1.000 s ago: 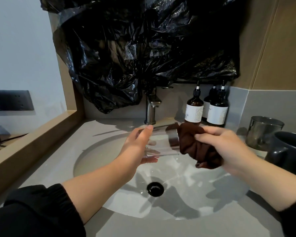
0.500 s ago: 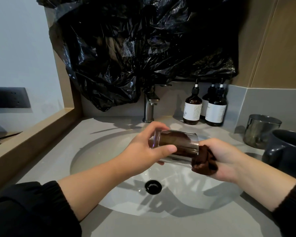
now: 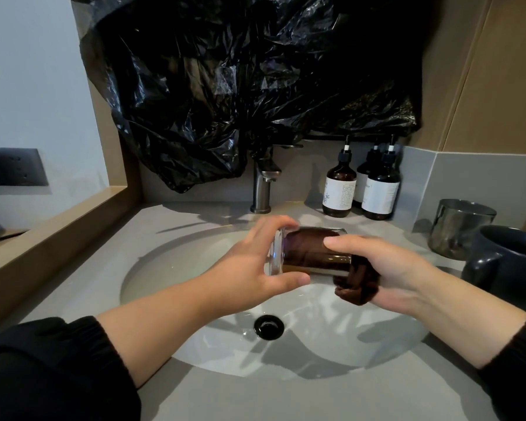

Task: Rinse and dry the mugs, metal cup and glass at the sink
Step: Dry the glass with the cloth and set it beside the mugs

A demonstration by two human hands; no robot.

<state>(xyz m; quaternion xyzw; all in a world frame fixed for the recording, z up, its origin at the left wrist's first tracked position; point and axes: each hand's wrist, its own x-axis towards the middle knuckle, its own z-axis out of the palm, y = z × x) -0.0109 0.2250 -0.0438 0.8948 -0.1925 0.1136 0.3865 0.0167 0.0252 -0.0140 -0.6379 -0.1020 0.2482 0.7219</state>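
Since 0.5 s earlier the brown cloth (image 3: 357,287) has gone deeper into the glass (image 3: 313,253), held horizontal above the sink basin (image 3: 170,268): the left hand (image 3: 249,268) grips its base with curled fingers, and its mouth faces the right hand (image 3: 389,271), whose fingers clench the cloth's tail.

Free passage is lying over the near part of the sink basin (image 3: 164,275) and the near counter (image 3: 286,399). Faucet (image 3: 262,189) and bottles (image 3: 340,189) are blocking the far edge. Metal cup (image 3: 459,229) and dark mug (image 3: 516,262) are crowding the right. A wooden ledge (image 3: 52,235) is walling the left. Black plastic (image 3: 225,86) is hanging low at the far side.
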